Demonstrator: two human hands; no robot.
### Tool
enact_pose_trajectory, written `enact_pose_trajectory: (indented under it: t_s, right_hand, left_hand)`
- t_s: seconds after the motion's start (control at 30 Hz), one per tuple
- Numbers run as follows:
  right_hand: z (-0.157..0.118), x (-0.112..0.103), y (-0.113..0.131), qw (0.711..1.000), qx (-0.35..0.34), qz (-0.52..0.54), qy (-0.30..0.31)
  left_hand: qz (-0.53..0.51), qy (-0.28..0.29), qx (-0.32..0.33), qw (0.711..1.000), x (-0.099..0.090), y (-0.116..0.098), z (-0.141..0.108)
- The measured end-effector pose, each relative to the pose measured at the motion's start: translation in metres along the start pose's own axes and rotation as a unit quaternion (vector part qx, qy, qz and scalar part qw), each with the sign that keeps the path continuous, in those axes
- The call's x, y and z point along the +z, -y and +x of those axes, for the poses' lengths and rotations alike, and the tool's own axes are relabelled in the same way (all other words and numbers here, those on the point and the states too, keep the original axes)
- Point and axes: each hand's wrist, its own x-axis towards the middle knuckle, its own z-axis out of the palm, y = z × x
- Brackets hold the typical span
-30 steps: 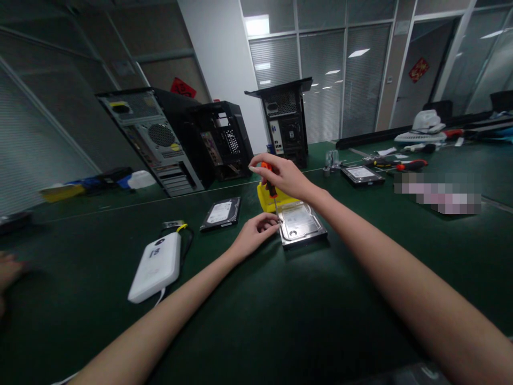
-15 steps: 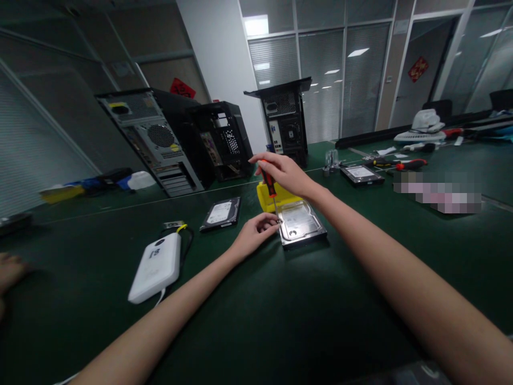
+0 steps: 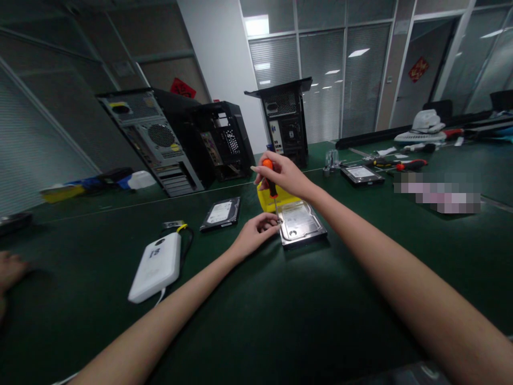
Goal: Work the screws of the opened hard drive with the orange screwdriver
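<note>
Steady now: the screwdriver [image 3: 273, 189], handle pinched by the right hand [image 3: 285, 175], could skid off the left edge of the silver hard drive [image 3: 303, 220] under a slanting push, nicking the left hand [image 3: 256, 233] curled there, pinching or merely resting, I can't tell. Shiny, contoured face up, the drive lies flat on the green table [image 3: 256, 321].

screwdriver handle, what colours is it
The screwdriver handle is orange and black, seen in the head view, the only view here.
</note>
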Motion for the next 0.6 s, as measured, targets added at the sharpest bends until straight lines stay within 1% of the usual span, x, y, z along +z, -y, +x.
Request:
enact_pose_trajectory:
  t_s: [0.07,0.17,0.3,0.43,0.6]
  right_hand:
    - [-0.0004,0.0007,-0.0004,1.0,0.01,0.008,0.008]
    - [0.0001,0.0011,-0.0015,1.0,0.006,-0.004,0.017]
    - [0.001,0.0015,-0.004,1.0,-0.001,-0.025,0.01]
    - [0.0007,0.0021,-0.0046,0.999,0.005,-0.031,0.009]
    - [0.0002,0.0016,-0.0016,0.999,0.016,-0.002,0.038]
  left_hand:
    - [0.0,0.001,0.001,1.0,-0.0001,0.0004,-0.0001]
    - [-0.005,0.004,0.002,1.0,-0.0002,0.0011,-0.0004]
    - [-0.008,0.005,-0.002,1.0,0.0001,0.0004,-0.0006]
    - [-0.01,0.005,-0.002,1.0,0.0002,-0.001,-0.0006]
    - [-0.006,0.003,-0.003,1.0,0.0002,-0.0006,-0.0008]
